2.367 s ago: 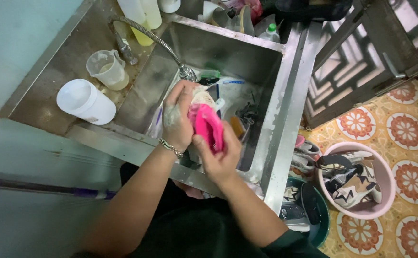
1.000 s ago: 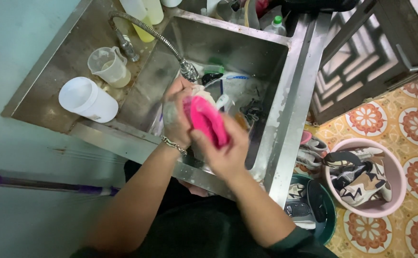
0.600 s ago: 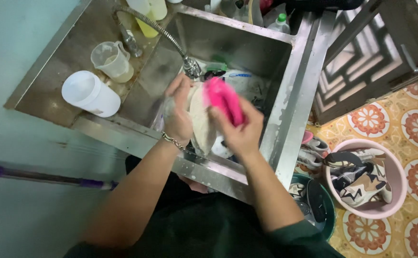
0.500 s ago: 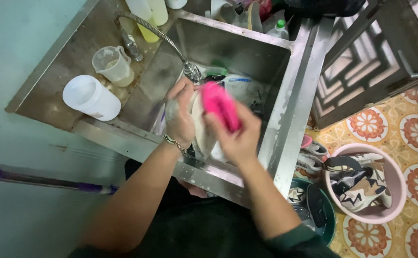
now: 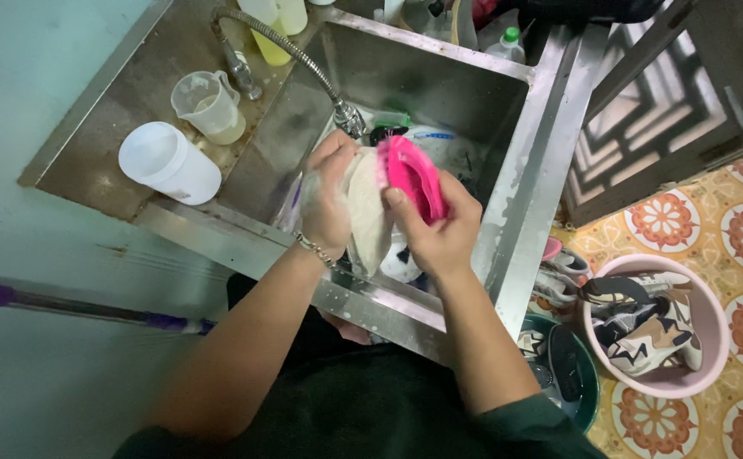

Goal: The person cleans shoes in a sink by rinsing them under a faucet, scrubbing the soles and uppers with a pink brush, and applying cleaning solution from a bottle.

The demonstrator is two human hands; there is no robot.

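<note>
- Centre of frame, over the steel sink (image 5: 507, 212): the left hand (image 5: 330, 200) is closed around a pale shoe (image 5: 366, 223), sole turned toward the camera.
- The right hand (image 5: 441, 234) clasps a pink brush (image 5: 415, 177), pressed against the shoe's upper end.
- Upper centre: a flexible tap hose (image 5: 303, 61) ends just above the hands.
- Upper left: a white cup (image 5: 167, 161) beside a clear measuring jug (image 5: 211, 105).
- Lower right: a pink basin (image 5: 648, 323) of shoes.

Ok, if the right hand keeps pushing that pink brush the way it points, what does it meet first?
The right hand points up-left; its pink brush already presses on the pale shoe in the left hand. Past that, likely the faucet head, though depth is unclear.
</note>
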